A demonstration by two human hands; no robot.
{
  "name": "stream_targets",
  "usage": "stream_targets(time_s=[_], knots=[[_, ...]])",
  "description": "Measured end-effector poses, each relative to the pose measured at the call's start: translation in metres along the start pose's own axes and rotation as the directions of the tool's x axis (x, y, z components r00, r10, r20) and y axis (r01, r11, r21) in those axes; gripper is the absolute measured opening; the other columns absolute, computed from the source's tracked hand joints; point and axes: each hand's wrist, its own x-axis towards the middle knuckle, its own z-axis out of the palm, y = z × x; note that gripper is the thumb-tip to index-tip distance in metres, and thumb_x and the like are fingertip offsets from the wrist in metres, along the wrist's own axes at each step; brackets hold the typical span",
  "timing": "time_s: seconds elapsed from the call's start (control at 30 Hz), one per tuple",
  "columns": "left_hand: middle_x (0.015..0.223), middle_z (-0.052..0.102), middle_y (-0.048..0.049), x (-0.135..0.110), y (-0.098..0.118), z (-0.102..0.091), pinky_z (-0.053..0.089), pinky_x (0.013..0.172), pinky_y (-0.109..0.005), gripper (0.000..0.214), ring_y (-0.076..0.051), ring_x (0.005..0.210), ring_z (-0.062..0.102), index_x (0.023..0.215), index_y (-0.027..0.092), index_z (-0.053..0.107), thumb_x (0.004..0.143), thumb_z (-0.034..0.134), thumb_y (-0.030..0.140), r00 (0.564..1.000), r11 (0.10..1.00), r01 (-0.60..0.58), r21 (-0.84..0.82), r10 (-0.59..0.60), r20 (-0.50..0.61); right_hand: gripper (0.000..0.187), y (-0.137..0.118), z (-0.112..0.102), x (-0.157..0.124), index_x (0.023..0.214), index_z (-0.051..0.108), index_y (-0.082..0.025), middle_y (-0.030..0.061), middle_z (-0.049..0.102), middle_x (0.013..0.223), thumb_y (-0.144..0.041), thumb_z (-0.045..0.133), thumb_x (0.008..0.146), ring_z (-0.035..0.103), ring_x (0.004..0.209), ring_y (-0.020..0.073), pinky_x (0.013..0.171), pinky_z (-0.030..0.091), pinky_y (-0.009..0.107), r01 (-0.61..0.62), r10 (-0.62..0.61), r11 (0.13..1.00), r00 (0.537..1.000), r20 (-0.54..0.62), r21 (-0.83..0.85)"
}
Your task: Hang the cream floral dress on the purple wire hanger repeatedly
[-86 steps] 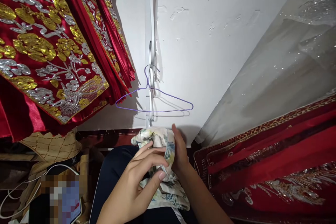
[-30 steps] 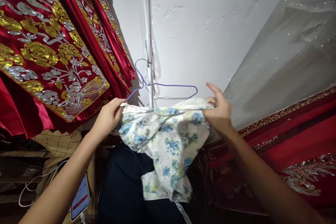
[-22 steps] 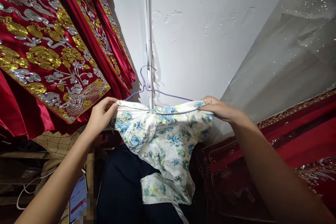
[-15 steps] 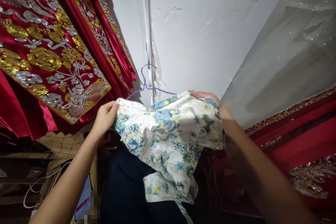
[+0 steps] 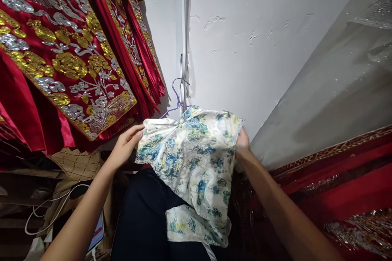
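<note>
A white short-sleeved blouse (image 5: 196, 159) with blue, green and yellow flowers is spread in front of me, its lower part over my dark-clad lap. A thin purple hanger (image 5: 178, 100) shows above the collar; the rest of it is hidden by cloth. My left hand (image 5: 126, 147) pinches the blouse's left shoulder edge between thumb and fingers. At the opposite side, my right hand (image 5: 242, 142) is closed at the sleeve edge, slightly blurred and partly behind the fabric. A pale strap (image 5: 210, 251) trails from the hem.
Red garments (image 5: 65, 65) with gold and silver embroidery hang at left. Below them lie a white cable (image 5: 65, 195) and a lit phone (image 5: 98, 234). Behind stands a white wall (image 5: 232, 16) with a vertical pole (image 5: 183, 20). Sheer grey fabric (image 5: 318, 98) and red cloth (image 5: 352, 179) are at right.
My right hand has come inward and slightly down along the sleeve. The right shoulder now lies smoother, covering more of the hanger. The view has shifted slightly left.
</note>
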Motion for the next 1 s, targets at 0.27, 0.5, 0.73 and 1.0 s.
stream_targets(time_s=[0.27, 0.5, 0.73, 1.0], knots=[[0.078, 0.063, -0.0022, 0.030, 0.041, 0.022, 0.038, 0.066, -0.027, 0.038, -0.019, 0.073, 0.053, 0.083, 0.017, 0.064, 0.092, 0.050, 0.051, 0.989, 0.923, -0.131, 0.361, 0.149, -0.023, 0.068, -0.067, 0.006, 0.033, 0.134, 0.057, -0.023, 0.0088, 0.074, 0.105, -0.073, 0.047, 0.089, 0.072, 0.098, 0.0271, 0.081, 0.059, 0.038, -0.023, 0.026, 0.989, 1.000, -0.014, 0.143], [0.075, 0.056, -0.0003, 0.023, 0.023, 0.037, 0.040, 0.069, -0.026, 0.034, -0.017, 0.073, 0.053, 0.085, 0.019, 0.058, 0.098, 0.046, 0.048, 0.955, 0.965, -0.179, 0.191, 0.217, -0.202, 0.067, -0.068, 0.001, 0.000, 0.142, 0.055, -0.026, 0.0103, 0.043, 0.156, -0.049, 0.071, 0.082, 0.046, 0.141, 0.0337, 0.111, 0.043, 0.047, 0.042, 0.059, 0.992, 0.675, 0.735, -0.118], [0.108, 0.071, -0.0130, 0.003, 0.065, 0.105, 0.049, 0.097, -0.043, 0.047, -0.027, 0.106, 0.066, 0.087, 0.021, 0.057, 0.098, 0.038, 0.062, 0.974, 0.840, -0.078, -0.536, 0.180, 0.140, 0.108, -0.019, 0.071, -0.026, 0.162, 0.013, -0.021, 0.0165, 0.016, 0.167, -0.028, 0.073, 0.072, 0.019, 0.152, 0.0408, 0.122, 0.016, 0.064, 0.482, -0.178, 0.675, 0.841, 0.510, -0.559], [0.129, 0.068, -0.0126, -0.011, 0.056, 0.085, 0.050, 0.102, -0.050, 0.057, -0.035, 0.122, 0.063, 0.123, 0.024, 0.062, 0.077, 0.069, 0.058, 0.925, 0.882, 0.153, -0.446, 0.032, 0.380, 0.086, -0.010, 0.033, -0.057, 0.148, 0.042, -0.018, 0.0171, 0.060, 0.128, -0.036, 0.071, 0.069, 0.058, 0.110, 0.0378, 0.096, 0.047, 0.051, 0.394, -0.306, 0.632, 0.918, 0.253, -0.667]])
